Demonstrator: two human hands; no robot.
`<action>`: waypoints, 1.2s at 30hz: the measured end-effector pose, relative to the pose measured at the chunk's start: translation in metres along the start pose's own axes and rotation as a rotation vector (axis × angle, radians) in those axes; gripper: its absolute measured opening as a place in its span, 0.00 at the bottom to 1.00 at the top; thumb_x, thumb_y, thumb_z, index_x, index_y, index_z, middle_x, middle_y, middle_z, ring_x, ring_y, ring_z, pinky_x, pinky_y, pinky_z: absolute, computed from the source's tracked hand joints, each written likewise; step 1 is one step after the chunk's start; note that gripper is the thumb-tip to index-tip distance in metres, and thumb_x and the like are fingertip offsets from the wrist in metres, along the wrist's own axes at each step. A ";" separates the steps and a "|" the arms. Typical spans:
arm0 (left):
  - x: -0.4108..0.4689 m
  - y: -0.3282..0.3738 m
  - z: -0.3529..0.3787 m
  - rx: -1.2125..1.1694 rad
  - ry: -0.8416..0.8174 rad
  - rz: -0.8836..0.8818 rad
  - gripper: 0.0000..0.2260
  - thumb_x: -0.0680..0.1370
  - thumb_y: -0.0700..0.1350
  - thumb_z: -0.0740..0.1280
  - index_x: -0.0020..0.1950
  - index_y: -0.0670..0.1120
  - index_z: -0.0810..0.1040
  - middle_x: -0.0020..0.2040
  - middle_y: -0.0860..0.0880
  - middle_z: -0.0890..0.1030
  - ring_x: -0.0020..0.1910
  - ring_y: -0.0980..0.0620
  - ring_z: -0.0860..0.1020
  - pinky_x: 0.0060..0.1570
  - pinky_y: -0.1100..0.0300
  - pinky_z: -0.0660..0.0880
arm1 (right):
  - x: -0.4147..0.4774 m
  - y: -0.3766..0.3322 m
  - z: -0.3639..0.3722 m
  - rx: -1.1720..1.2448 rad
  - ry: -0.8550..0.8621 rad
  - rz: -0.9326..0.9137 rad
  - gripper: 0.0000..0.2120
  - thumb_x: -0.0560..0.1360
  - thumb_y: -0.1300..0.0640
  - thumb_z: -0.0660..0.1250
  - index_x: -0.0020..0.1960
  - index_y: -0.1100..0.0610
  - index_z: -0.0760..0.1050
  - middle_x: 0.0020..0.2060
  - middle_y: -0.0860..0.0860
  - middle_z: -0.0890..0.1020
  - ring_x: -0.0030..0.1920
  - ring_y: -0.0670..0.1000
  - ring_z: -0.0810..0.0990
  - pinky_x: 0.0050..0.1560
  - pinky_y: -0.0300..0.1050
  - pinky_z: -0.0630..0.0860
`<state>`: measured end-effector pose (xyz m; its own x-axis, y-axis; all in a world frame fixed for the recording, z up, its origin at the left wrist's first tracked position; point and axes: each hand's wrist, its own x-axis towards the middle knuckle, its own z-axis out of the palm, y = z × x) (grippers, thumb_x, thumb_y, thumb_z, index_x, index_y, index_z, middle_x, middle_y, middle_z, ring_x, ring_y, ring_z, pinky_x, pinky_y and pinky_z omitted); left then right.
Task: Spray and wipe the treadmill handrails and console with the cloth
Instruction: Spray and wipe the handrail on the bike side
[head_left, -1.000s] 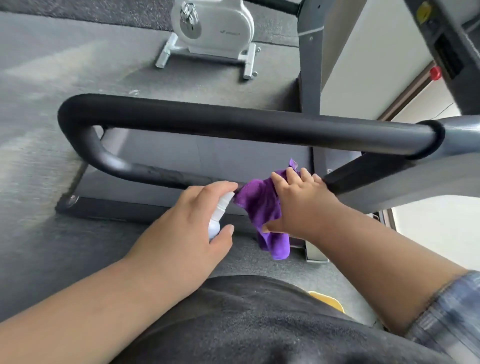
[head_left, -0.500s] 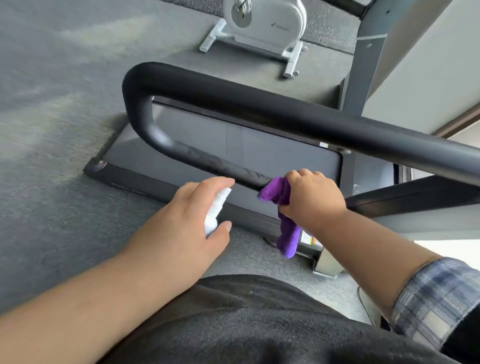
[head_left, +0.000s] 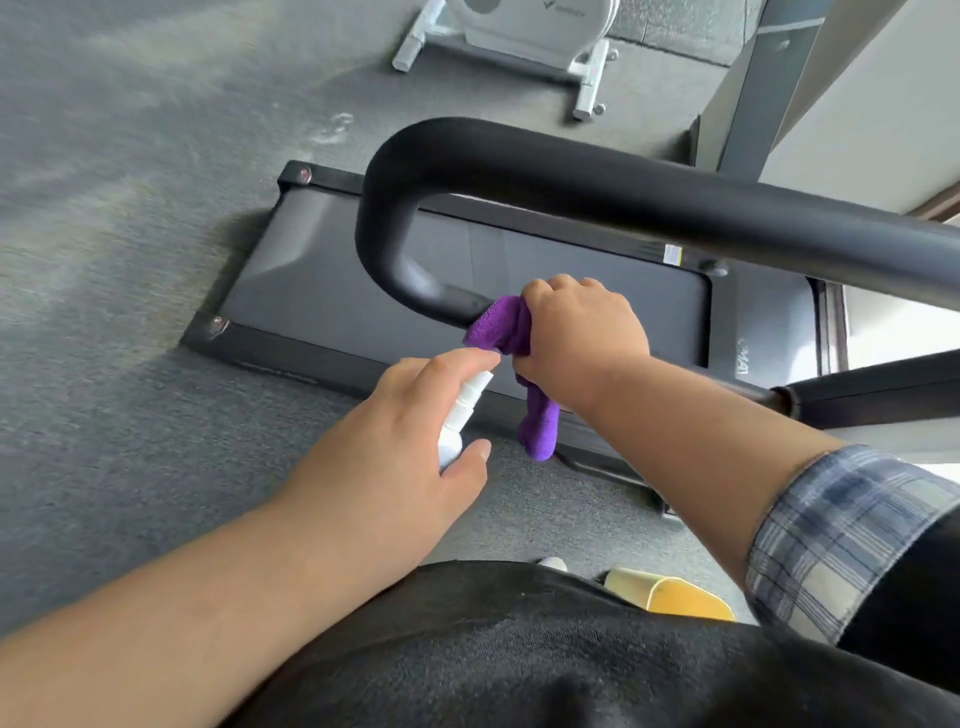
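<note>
Two hands | right hand grips plush cloth on tubular handrail | left hand grips bottle

Only the letters "MA" read, on the treadmill.

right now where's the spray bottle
In the head view, the spray bottle sits in the left hand at centre frame, its nozzle close beside the cloth that the right hand holds on the handrail.
</note>
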<state>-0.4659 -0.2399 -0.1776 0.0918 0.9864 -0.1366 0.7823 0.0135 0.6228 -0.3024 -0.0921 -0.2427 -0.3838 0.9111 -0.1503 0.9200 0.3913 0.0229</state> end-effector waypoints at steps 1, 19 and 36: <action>0.000 -0.006 -0.004 0.008 -0.001 0.003 0.26 0.75 0.55 0.65 0.66 0.70 0.56 0.58 0.65 0.63 0.54 0.61 0.67 0.47 0.63 0.64 | 0.006 -0.012 -0.002 0.007 0.012 -0.011 0.20 0.71 0.42 0.70 0.57 0.52 0.72 0.50 0.51 0.77 0.51 0.57 0.76 0.43 0.49 0.67; 0.028 -0.004 -0.019 0.064 -0.110 0.190 0.27 0.74 0.53 0.67 0.66 0.70 0.56 0.57 0.65 0.63 0.51 0.60 0.72 0.49 0.62 0.69 | 0.021 -0.042 -0.006 0.118 0.042 0.044 0.14 0.76 0.53 0.63 0.61 0.53 0.70 0.55 0.53 0.75 0.56 0.58 0.75 0.46 0.50 0.69; 0.043 0.085 0.039 0.076 -0.155 0.222 0.26 0.76 0.56 0.64 0.68 0.69 0.54 0.61 0.63 0.65 0.51 0.58 0.72 0.48 0.60 0.69 | -0.083 0.142 0.022 -0.114 -0.203 0.260 0.29 0.64 0.51 0.78 0.60 0.51 0.68 0.53 0.52 0.75 0.56 0.58 0.77 0.63 0.57 0.68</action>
<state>-0.3712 -0.2029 -0.1607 0.3549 0.9268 -0.1228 0.7756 -0.2186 0.5921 -0.1381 -0.1151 -0.2486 -0.1033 0.9423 -0.3183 0.9658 0.1716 0.1945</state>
